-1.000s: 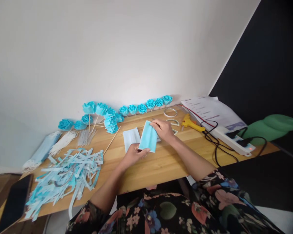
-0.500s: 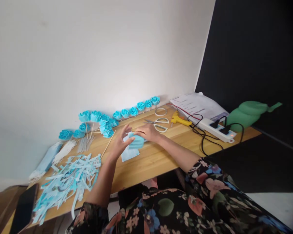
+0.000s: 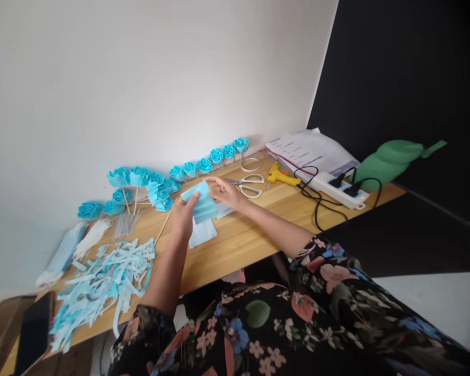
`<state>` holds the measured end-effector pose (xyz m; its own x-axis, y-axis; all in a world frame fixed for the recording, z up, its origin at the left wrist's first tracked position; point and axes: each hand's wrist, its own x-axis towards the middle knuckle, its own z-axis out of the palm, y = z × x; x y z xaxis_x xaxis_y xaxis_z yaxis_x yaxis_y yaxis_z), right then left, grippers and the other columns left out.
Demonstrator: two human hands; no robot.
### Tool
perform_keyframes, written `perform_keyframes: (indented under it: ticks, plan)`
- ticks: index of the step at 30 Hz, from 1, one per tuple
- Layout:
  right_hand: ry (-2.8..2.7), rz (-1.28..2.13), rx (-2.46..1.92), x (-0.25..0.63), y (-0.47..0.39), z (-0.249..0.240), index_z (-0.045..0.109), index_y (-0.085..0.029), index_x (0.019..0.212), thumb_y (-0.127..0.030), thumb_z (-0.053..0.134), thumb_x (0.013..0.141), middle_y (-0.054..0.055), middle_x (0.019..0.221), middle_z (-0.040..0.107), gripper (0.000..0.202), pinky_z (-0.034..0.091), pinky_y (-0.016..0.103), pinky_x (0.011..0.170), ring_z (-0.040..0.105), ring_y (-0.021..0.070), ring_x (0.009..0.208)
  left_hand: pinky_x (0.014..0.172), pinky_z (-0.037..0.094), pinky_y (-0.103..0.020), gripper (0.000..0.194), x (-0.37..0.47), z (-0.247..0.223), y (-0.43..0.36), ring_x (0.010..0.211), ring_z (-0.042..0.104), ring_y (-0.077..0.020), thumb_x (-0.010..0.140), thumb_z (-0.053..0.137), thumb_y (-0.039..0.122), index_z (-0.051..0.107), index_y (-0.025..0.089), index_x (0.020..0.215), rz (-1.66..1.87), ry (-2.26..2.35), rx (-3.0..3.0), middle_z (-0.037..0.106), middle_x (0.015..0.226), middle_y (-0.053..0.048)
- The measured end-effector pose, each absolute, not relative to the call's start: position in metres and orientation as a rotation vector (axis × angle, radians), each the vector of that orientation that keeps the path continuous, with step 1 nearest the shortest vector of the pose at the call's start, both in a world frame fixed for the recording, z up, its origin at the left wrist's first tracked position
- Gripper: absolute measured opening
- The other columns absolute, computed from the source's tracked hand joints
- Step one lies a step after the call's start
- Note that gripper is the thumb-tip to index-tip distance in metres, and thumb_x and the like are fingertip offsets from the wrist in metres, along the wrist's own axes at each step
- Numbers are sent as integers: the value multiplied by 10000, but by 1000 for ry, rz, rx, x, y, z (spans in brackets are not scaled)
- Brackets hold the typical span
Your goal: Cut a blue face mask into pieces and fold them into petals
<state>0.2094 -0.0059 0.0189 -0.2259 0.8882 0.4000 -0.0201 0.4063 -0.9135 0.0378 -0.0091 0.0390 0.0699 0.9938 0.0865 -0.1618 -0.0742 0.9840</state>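
A light blue pleated piece of face mask fabric [image 3: 204,209] is raised a little over the wooden table. My left hand [image 3: 183,213] grips its left edge, thumb on the front face. At its upper right edge, my right hand [image 3: 227,194] pinches the fabric with the index finger stretched along the top. Under the held piece lies a paler blue fabric piece [image 3: 202,235] on the table. Another pale piece [image 3: 224,210] shows partly beneath my right hand. White-handled scissors [image 3: 252,179] rest just beyond that hand.
Blue fabric roses [image 3: 216,156] on sticks line the wall. Cut strips [image 3: 105,284] are heaped at left, near a dark phone [image 3: 34,331]. On the right are a yellow glue gun [image 3: 282,175], a tape ring [image 3: 251,164], papers [image 3: 303,149], a power strip [image 3: 339,190] and a green bottle [image 3: 387,163].
The blue piece has been lifted and tilted up, showing more of its face. My left hand's spread fingers have closed on its left edge. The view has shifted slightly.
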Motion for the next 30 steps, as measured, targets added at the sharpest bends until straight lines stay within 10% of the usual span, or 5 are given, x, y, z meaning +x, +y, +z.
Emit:
perform_keyframes:
  ticks: [8, 30]
  plan:
    - [-1773, 743, -1118, 204, -8, 14, 492, -164, 564, -440, 634, 859, -49, 552, 466, 428, 240, 239, 572, 399, 84, 568, 798, 512, -277, 425, 45, 43, 8, 862, 674, -180, 741, 747, 554, 717, 160, 895, 1572, 963, 1091, 730, 908, -40]
    - [-1392, 1018, -1016, 218, -1, 19, 617, -187, 896, -575, 589, 869, -25, 736, 611, 390, 438, 216, 609, 567, 110, 660, 482, 346, -222, 409, 53, 33, 22, 532, 468, -114, 756, 705, 539, 699, 134, 703, 1146, 1160, 1617, 576, 590, 6]
